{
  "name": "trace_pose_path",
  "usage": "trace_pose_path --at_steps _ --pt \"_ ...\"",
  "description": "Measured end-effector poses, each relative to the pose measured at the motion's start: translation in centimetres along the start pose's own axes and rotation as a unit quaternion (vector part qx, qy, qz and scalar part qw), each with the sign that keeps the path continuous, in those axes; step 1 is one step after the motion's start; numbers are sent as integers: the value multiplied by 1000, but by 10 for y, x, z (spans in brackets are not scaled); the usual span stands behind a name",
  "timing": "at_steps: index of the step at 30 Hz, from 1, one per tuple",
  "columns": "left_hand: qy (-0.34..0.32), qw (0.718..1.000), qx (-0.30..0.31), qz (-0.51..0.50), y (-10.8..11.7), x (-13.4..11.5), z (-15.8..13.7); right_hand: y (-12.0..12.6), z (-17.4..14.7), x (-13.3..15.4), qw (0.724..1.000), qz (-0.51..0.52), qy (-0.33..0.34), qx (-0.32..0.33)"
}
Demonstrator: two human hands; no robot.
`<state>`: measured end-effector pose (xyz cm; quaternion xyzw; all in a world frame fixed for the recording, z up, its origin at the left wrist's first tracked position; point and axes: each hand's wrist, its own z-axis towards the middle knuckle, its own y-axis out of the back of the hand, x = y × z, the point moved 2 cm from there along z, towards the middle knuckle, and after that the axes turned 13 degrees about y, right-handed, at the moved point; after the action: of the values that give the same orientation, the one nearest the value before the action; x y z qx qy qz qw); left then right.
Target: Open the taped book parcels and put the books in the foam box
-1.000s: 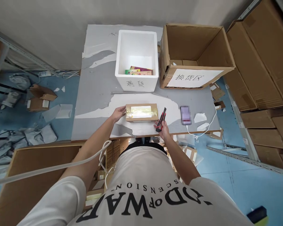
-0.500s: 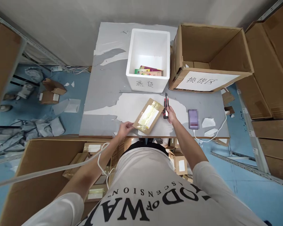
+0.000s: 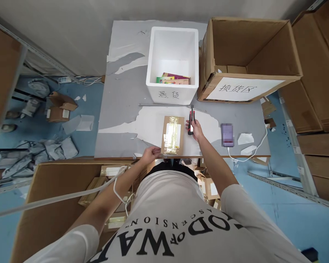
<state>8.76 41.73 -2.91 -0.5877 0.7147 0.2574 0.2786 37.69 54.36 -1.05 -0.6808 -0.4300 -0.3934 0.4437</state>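
A small cardboard box point(image 3: 173, 136), with a white label under shiny yellowish tape, lies near the table's front edge. At its lower left corner is my left hand point(image 3: 151, 155), fingers closed on that corner. My right hand point(image 3: 195, 129) grips a black and red utility knife point(image 3: 191, 122), whose tip points away from me, just right of the box. Beyond them stands a white foam box point(image 3: 172, 87) with handwriting on its front. Several colourful flat packets point(image 3: 173, 79) lie inside it.
A large open carton point(image 3: 252, 77) with a handwritten sign stands at the back right of the table point(image 3: 120, 144). A phone point(image 3: 227, 135) on a white cable point(image 3: 252, 157) and paper scraps point(image 3: 246, 138) lie at right. Below left, a big carton point(image 3: 52, 204) holds parcels.
The small box has turned from a slant to nearly straight before me and sits lower on the table. My right hand has shifted slightly left with the utility knife.
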Motion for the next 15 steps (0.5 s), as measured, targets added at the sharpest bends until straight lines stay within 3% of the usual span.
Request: trace_pose_path --at_steps 5,9,12,15 --pt "-62 994 -30 81 39 -77 64 38 -89 -20 998 27 -41 -39" --pt "-92 990 22 104 35 -136 113 40 -166 -51 980 144 -116 -67" --pt "-79 989 78 101 20 -149 129 28 -189 -67 963 219 -140 -75" --pt "-83 985 130 77 9 -145 132 17 -187 -76 952 250 -150 -89"
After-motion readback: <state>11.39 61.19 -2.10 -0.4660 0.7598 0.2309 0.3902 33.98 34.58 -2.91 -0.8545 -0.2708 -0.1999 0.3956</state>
